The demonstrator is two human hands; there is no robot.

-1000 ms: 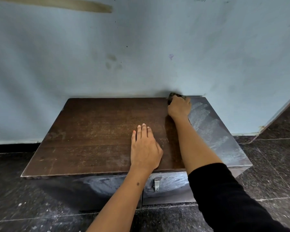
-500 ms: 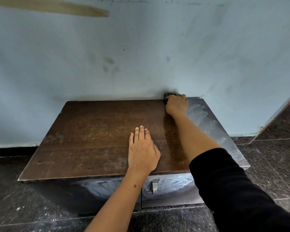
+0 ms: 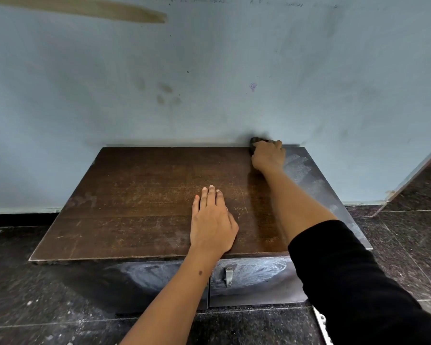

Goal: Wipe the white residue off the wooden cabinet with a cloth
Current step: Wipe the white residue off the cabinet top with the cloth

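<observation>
A low dark wooden cabinet [image 3: 139, 195] stands against the pale blue wall. Its top is brown over the left and middle, while white residue [image 3: 306, 170] streaks the right strip and the front doors. My right hand [image 3: 268, 155] grips a dark cloth [image 3: 256, 140] at the back edge of the top, right against the wall. Most of the cloth is hidden under the hand. My left hand [image 3: 212, 220] lies flat on the top near the front edge, fingers straight and together.
A metal latch [image 3: 229, 276] hangs on the cabinet front between the doors. Dark speckled floor tiles [image 3: 35, 307] surround the cabinet. The wall [image 3: 209, 70] rises directly behind, with a corner at the far right.
My right hand and the cloth have stayed at the back edge by the wall, shifting only slightly. The left hand has not moved on the top.
</observation>
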